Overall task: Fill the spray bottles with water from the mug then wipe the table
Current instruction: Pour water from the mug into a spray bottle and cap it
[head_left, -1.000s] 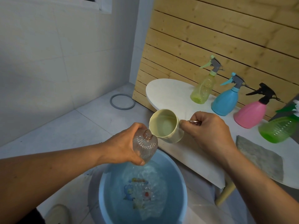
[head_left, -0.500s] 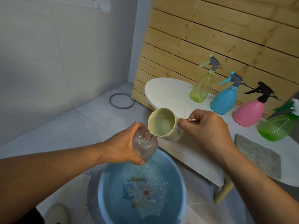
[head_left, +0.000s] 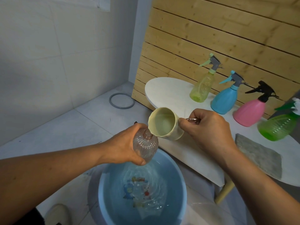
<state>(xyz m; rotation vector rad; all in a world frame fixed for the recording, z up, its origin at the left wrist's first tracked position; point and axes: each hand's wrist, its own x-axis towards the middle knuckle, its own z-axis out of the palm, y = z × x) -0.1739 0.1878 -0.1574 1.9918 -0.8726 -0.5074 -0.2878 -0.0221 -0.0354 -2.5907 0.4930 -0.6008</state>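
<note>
My left hand grips a clear ribbed bottle with no spray head, held above the blue basin. My right hand holds a cream mug by its metal handle, tilted with its lip touching the bottle's open neck. There is water in the mug. On the white table stand a yellow spray bottle, a blue spray bottle, a pink spray bottle and a green spray bottle. A grey cloth lies flat on the table near my right forearm.
The basin sits on the tiled floor below the table's near edge and holds rippling water. A wooden slat wall backs the table. A grey ring lies on the floor by the wall. A shoe shows at bottom left.
The mug has tipped further toward the bottle neck, showing more of its inside. Both hands stay almost in place above the basin.
</note>
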